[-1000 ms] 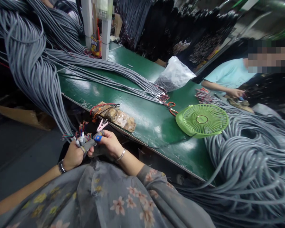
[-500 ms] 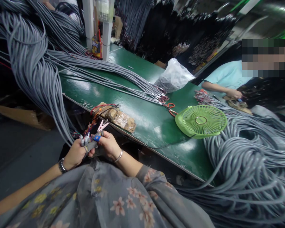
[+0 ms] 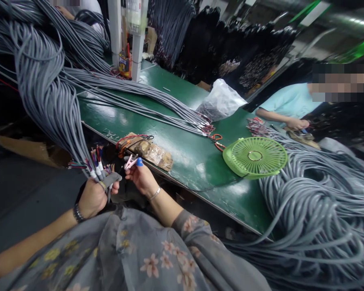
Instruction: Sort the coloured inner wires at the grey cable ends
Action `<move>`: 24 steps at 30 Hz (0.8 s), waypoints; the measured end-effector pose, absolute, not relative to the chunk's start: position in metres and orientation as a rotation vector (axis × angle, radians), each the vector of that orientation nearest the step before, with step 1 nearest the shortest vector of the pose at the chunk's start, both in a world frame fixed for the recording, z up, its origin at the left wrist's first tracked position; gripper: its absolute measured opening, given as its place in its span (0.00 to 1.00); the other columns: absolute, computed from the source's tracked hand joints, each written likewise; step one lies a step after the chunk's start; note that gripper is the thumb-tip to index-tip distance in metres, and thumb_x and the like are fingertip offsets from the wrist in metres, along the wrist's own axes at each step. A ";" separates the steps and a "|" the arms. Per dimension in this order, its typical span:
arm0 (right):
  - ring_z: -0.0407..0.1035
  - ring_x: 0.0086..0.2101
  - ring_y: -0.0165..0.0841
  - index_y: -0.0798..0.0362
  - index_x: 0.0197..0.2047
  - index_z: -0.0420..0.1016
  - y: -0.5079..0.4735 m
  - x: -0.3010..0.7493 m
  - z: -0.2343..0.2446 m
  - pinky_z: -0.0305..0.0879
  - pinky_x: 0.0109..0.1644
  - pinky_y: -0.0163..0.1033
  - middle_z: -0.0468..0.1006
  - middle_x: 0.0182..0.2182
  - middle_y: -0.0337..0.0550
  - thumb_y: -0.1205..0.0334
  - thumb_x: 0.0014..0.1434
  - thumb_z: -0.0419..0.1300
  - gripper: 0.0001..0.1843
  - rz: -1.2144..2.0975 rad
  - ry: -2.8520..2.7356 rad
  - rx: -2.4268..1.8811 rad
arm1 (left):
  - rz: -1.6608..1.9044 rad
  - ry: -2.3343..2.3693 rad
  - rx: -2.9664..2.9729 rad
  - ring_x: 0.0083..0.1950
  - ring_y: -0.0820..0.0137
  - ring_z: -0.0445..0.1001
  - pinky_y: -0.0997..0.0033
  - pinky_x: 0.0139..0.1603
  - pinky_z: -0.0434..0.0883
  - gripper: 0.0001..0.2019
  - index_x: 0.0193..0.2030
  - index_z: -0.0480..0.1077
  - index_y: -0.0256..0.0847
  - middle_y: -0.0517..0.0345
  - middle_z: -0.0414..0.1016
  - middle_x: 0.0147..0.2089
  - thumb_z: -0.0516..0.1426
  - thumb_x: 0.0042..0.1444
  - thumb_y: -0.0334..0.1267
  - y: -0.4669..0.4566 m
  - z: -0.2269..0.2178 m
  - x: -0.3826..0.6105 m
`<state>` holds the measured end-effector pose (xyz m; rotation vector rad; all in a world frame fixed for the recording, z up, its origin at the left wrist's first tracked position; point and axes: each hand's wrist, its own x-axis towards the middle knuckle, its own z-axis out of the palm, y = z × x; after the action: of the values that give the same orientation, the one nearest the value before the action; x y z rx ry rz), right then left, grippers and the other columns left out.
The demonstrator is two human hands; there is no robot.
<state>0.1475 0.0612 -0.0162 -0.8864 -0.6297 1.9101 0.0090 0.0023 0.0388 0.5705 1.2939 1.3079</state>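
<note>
My left hand (image 3: 94, 197) is closed around a bunch of grey cables (image 3: 92, 173). Their stripped ends fan out above the fist in coloured wires (image 3: 97, 155). A grey wrap or sleeve (image 3: 111, 179) shows at the fingers of this hand. My right hand (image 3: 142, 178) has a blue cover (image 3: 139, 162) on a fingertip, and its fingers are bent at a pink clip (image 3: 130, 162) beside the table edge. The clip seems to lie between thumb and fingers, which partly hide it. A gap separates the right hand from the cables.
A wooden block (image 3: 162, 157) with wires lies at the edge of the green table (image 3: 185, 161). Beyond are a green fan (image 3: 255, 155), orange-handled scissors (image 3: 217, 139) and a plastic bag (image 3: 223, 99). Cable bundles (image 3: 318, 194) pile at right. A co-worker (image 3: 288, 101) sits across.
My right hand has come off the cable bundle and moved up and right to the pink clip. The coloured wire ends in my left hand are now uncovered and spread.
</note>
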 end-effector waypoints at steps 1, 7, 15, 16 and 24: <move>0.68 0.27 0.28 0.53 0.35 0.78 0.063 0.146 -0.017 0.67 0.30 0.32 0.78 0.28 0.40 0.38 0.61 0.67 0.24 1.891 -0.666 -0.879 | 1.304 1.290 0.575 0.17 0.74 0.68 0.76 0.17 0.64 0.12 0.20 0.74 0.41 0.63 0.73 0.15 0.70 0.27 0.39 0.003 0.040 0.010; 0.70 0.30 0.29 0.52 0.37 0.81 0.070 0.141 -0.021 0.69 0.34 0.33 0.80 0.30 0.39 0.39 0.61 0.69 0.22 1.924 -0.599 -0.851 | 1.302 1.296 0.559 0.17 0.75 0.67 0.78 0.17 0.64 0.15 0.21 0.73 0.40 0.64 0.72 0.15 0.71 0.25 0.40 0.010 0.040 0.017; 0.71 0.30 0.29 0.52 0.36 0.80 0.068 0.136 -0.019 0.67 0.33 0.32 0.79 0.28 0.38 0.45 0.63 0.70 0.18 1.929 -0.463 -0.835 | 1.241 1.332 0.551 0.17 0.77 0.67 0.79 0.17 0.64 0.16 0.21 0.74 0.39 0.63 0.72 0.15 0.72 0.23 0.41 0.011 0.036 0.019; 0.70 0.30 0.29 0.52 0.35 0.80 0.067 0.136 -0.019 0.67 0.33 0.32 0.79 0.28 0.38 0.43 0.64 0.69 0.19 1.945 -0.458 -0.823 | 1.247 1.328 0.554 0.17 0.76 0.67 0.79 0.17 0.64 0.16 0.21 0.74 0.40 0.63 0.72 0.14 0.72 0.23 0.41 0.011 0.036 0.018; 0.71 0.29 0.29 0.53 0.31 0.76 0.058 0.158 -0.031 0.68 0.32 0.32 0.80 0.29 0.42 0.41 0.69 0.61 0.24 2.030 -0.305 -0.836 | 1.268 1.328 0.555 0.16 0.75 0.66 0.77 0.15 0.63 0.16 0.18 0.74 0.40 0.62 0.73 0.15 0.73 0.23 0.41 0.002 0.030 0.009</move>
<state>0.1583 0.0577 -0.0312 -0.8357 -0.3048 2.0301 0.0094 0.0018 0.0296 0.5553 1.3279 1.2685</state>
